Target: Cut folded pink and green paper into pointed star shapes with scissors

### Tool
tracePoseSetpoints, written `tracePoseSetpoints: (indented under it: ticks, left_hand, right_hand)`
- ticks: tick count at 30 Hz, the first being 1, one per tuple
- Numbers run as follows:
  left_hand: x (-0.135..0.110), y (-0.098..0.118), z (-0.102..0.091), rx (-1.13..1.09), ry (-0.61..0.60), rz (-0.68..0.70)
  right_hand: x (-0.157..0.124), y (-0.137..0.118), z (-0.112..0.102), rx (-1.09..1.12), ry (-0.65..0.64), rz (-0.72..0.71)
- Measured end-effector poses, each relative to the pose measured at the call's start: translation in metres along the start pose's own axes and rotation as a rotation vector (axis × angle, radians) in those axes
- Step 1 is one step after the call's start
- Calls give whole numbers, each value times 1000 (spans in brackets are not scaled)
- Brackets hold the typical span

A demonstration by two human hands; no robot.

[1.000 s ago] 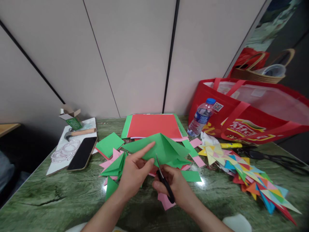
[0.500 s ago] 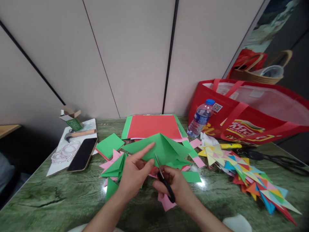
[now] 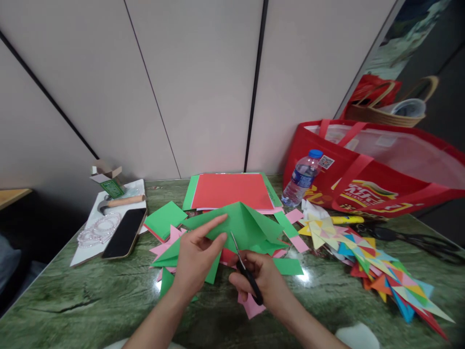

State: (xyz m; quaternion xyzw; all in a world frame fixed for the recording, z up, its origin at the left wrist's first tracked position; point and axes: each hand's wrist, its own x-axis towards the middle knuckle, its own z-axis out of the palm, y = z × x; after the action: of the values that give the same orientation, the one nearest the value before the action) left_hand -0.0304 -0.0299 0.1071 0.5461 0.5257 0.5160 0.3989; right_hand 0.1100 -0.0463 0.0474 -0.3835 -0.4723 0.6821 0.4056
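My right hand (image 3: pixel 257 278) grips small black-handled scissors (image 3: pixel 249 281), their thin metal blades pointing up and left. The blade tips lie in front of a folded green paper sheet (image 3: pixel 241 223) with a raised middle crease. At that sheet's left part is my left hand (image 3: pixel 196 254), index finger and thumb showing in front of it, the other fingers partly hidden. Under and around the hands lie pink paper pieces (image 3: pixel 250 305), a green paper strip (image 3: pixel 288 266) and folded green paper pieces (image 3: pixel 169 254).
Behind lies a stack of red paper (image 3: pixel 230 190). To the right stand a water bottle (image 3: pixel 301 179) and a red bag (image 3: pixel 363 169), with a multicoloured folded-paper chain (image 3: pixel 385 266) and larger black scissors (image 3: pixel 417 240). At left are a phone (image 3: pixel 125 232), bead strings (image 3: pixel 100 230) and a wooden-handled tool (image 3: pixel 125 201).
My left hand has shifted slightly left and its thumb has moved away from the scissor tips. The scissors and my right hand have hardly moved.
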Motion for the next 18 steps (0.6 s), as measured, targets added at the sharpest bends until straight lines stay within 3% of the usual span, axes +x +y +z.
tracePoseSetpoints:
  ticks: [9,18]
  left_hand:
    - [-4,0,5,-13,-89,-34]
    - [-2,2,6,10,-130,-25]
  right_hand:
    - [-2,-15,1,41,63,40]
    - [-1,-13,0,86,80,48]
